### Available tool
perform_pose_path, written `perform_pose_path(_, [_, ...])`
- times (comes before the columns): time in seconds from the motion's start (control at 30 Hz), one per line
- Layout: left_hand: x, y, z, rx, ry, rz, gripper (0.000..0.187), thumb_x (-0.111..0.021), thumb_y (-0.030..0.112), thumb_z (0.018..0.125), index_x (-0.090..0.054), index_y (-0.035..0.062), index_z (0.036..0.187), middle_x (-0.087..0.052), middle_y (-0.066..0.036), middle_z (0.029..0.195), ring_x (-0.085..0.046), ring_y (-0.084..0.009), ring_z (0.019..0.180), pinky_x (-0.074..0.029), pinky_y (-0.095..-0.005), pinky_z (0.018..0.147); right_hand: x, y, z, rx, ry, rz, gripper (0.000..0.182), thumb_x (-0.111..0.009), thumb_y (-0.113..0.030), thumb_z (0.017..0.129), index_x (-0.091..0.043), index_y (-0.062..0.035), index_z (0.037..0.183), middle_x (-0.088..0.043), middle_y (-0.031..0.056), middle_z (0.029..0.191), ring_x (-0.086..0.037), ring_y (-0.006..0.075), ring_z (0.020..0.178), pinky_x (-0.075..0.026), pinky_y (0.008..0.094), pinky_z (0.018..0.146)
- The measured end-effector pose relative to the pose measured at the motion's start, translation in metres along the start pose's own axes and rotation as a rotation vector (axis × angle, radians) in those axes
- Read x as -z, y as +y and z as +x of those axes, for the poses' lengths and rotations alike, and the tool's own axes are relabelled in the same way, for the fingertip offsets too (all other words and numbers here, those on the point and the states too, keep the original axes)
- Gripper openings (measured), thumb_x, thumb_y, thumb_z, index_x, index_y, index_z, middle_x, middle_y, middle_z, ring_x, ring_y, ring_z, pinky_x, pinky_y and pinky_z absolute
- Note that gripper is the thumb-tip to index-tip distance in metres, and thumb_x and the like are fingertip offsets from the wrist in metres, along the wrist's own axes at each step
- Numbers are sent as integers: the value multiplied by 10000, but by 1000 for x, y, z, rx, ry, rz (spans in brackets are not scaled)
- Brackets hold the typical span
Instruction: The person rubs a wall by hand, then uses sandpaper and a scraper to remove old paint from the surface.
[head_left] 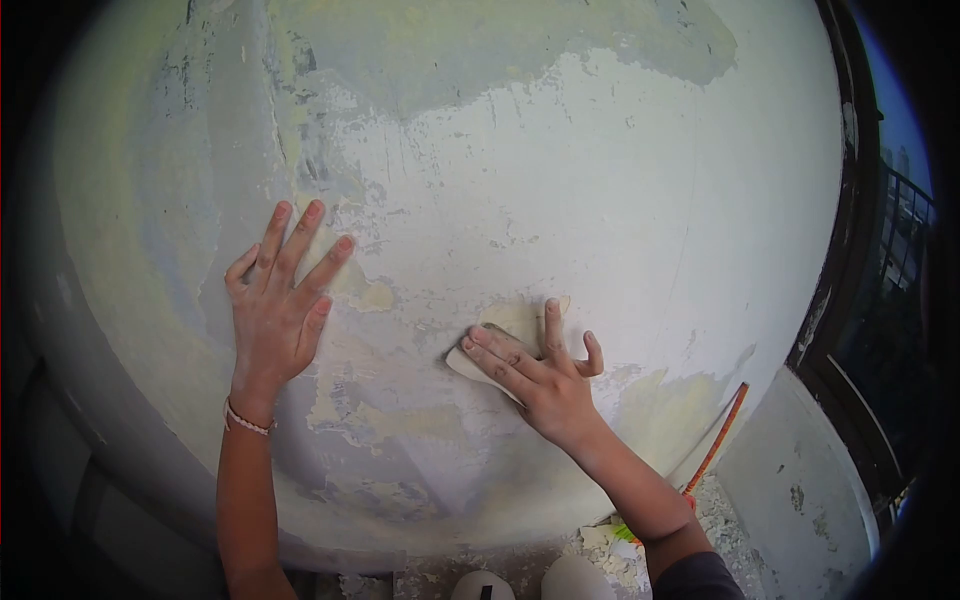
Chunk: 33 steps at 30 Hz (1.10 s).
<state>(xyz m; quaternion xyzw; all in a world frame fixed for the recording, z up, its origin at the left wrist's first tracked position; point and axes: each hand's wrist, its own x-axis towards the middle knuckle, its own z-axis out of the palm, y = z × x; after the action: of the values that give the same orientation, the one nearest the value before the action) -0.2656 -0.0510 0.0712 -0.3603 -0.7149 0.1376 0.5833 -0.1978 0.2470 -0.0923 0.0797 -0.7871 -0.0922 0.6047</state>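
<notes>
The wall [600,180] in front of me is patchy, with white, grey and yellowish layers and flaking paint. My left hand [283,300] rests on it at the left, fingers spread, holding nothing. A braided bracelet [247,417] circles that wrist. Lower and to the right, my right hand [540,375] presses a pale, thin piece of sandpaper [480,372] with a dark edge against the wall. Two of its fingers lie on the sandpaper, while the others stick out. The palm covers part of the sheet.
An orange-red stick [717,437] leans in the lower right corner. Paint flakes [612,560] litter the floor around a bright green item [625,533]. A dark window frame [838,300] borders the right side, above a low grey wall [800,470]. My shoes [580,580] show below.
</notes>
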Motion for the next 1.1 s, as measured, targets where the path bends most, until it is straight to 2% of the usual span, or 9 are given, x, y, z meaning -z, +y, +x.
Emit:
perform_pose_path(0.17, [-3,5,5,48,29,-35,538,-442,224,1047,-484,353,1568,-363,-7,1699,-296,-230,1575,-210,-433,1162,1,30,-70,8,-120,10,550,-548,-141,1024,-565,-468,1466,-577,-232,1489,-330,336,1557,83,511,1226])
perform_pose_path(0.37, [-1,8,6,70,49,-34,548,-448,221,1046,-469,360,1576,-360,0,1701,-299,-229,1574,-219,-429,1156,-1,-7,9,-25,46,8,578,-540,-163,1025,-513,-483,1505,-546,-229,1524,-334,300,1559,19,512,1220])
perform_pose_path(0.47, [0,3,3,80,55,-44,542,-431,233,1057,-456,355,1584,-355,-3,1703,-300,-229,1574,-224,-425,1155,2,-11,31,0,42,35,595,-532,-155,1024,-496,-479,1522,-538,-227,1535,-342,284,1557,-18,512,1204])
perform_pose_path(0.6, [2,2,2,99,59,-39,526,-400,256,1076,-445,347,1592,-351,-16,1704,-301,-239,1573,-225,-427,1155,5,12,-15,1,-54,52,617,-579,-125,992,-534,-476,1497,-535,-219,1539,-338,300,1559,-20,519,1189])
perform_pose_path(0.63, [3,3,-1,105,58,-39,522,-393,262,1080,-443,346,1593,-350,-19,1705,-301,-242,1573,-225,-428,1155,4,29,-55,-24,-197,70,620,-598,-110,978,-555,-465,1484,-541,-213,1534,-309,312,1572,9,523,1192])
perform_pose_path(0.7, [3,6,0,108,68,-18,520,-393,268,1082,-441,346,1594,-346,-24,1706,-301,-247,1573,-223,-431,1157,1,25,-60,-41,-128,94,611,-601,-110,980,-563,-460,1479,-548,-211,1528,-292,317,1579,17,521,1191])
perform_pose_path(0.97, [-3,-1,-2,97,54,3,503,-367,297,1100,-437,344,1596,-342,-29,1708,-303,-254,1572,-224,-439,1158,3,-20,27,-42,-8,119,603,-531,-143,1031,-474,-434,1556,-518,-204,1561,-282,325,1577,-36,526,1163])
perform_pose_path(1.07, [-7,-4,-4,93,70,12,495,-341,320,1112,-431,341,1598,-345,-29,1706,-302,-257,1572,-229,-436,1154,-1,-11,-18,-73,-52,78,627,-576,-149,1006,-476,-438,1553,-522,-206,1558,-311,343,1562,-55,532,1153])
perform_pose_path(1.1, [-8,-4,-4,95,74,14,494,-333,327,1115,-430,340,1599,-346,-30,1706,-301,-258,1572,-230,-436,1152,1,-8,-42,-76,-133,62,646,-624,-165,982,-484,-443,1547,-527,-204,1553,-309,353,1560,-29,531,1161])
